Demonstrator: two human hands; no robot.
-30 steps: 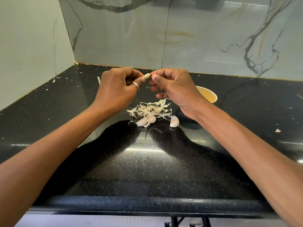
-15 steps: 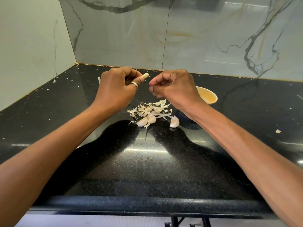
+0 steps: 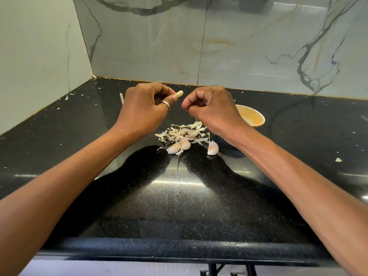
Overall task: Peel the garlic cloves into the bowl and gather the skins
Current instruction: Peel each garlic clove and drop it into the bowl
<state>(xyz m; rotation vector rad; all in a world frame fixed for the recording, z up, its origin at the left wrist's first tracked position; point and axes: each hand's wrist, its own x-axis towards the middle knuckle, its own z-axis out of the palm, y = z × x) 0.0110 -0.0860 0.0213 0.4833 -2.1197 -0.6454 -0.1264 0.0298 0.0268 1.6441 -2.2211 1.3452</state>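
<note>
Head view: the left hand [image 3: 143, 110] is curled tight and pinches a bare clove [image 3: 178, 94] at its fingertips, just above the middle of the frame. The clove's long side points up and right, toward the right hand [image 3: 212, 111], which is just beside it but not touching. The right hand's fingers are curled in; they may pinch a scrap of skin, but I cannot tell. The bowl [image 3: 252, 116] peeks out behind the right hand, so the clove must go right. Below both hands the skins [image 3: 182, 132] lie in a pile, with three unpeeled cloves [image 3: 176, 147] at its near edge on the black counter [image 3: 179, 206].
</note>
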